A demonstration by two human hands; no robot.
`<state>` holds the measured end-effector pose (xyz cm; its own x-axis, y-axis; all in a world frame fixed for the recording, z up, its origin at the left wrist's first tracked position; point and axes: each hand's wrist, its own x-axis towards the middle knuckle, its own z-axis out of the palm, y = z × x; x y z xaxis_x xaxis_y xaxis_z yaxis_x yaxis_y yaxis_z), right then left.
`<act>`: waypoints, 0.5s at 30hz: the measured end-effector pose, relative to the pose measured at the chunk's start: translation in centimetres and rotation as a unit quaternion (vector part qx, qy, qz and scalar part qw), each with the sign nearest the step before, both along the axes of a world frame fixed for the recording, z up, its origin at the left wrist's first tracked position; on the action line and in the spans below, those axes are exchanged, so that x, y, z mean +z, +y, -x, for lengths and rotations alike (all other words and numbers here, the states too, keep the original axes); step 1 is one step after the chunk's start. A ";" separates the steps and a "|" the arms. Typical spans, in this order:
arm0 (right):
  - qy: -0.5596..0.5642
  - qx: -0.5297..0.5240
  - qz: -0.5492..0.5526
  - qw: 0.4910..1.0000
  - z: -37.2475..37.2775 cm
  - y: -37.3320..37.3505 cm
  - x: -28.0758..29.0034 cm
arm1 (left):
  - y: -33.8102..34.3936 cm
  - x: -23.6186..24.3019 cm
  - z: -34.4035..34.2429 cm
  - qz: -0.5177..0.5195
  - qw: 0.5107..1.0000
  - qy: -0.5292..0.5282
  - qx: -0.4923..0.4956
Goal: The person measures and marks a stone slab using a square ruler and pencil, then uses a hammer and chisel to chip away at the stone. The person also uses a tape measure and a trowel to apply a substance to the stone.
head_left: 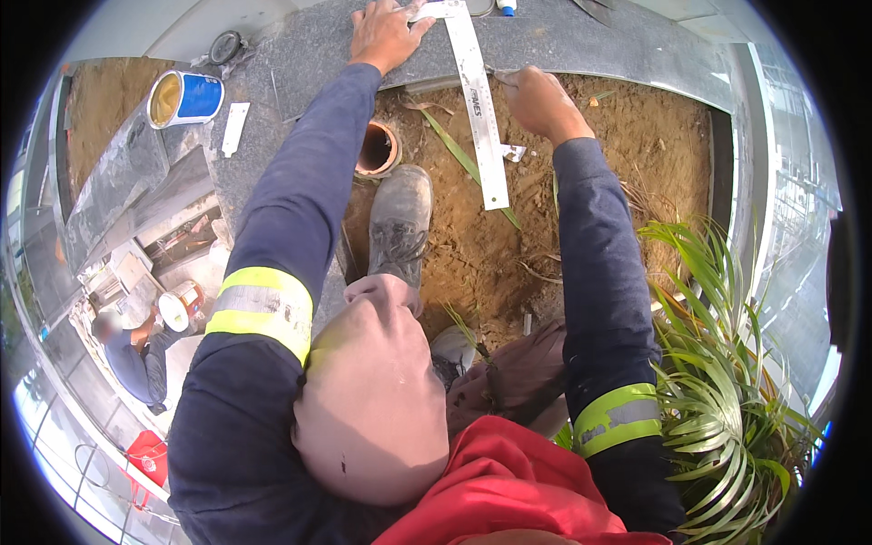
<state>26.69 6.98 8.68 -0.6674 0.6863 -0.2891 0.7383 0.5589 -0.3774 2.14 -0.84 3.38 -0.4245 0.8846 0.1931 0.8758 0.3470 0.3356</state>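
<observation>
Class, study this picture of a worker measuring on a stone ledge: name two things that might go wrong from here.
1. The steel square overhangs the ledge; only the left hand pins it, so it might pivot as the right hand works alongside.
2. The boot stands beside an open pipe in loose soil; a misstep seems possible.

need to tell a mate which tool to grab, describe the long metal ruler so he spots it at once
Start at the grey stone ledge bordering the soil bed. Between the left hand, flat on the ledge, and the right hand, the steel ruler runs from ledge down over soil. It is the only long, flat, shiny strip there.
</observation>
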 end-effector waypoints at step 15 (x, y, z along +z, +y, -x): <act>-0.045 -0.033 0.038 0.998 2.9 3.6 0.7 | 0.7 0.0 -0.3 0.011 1.000 -0.001 -0.015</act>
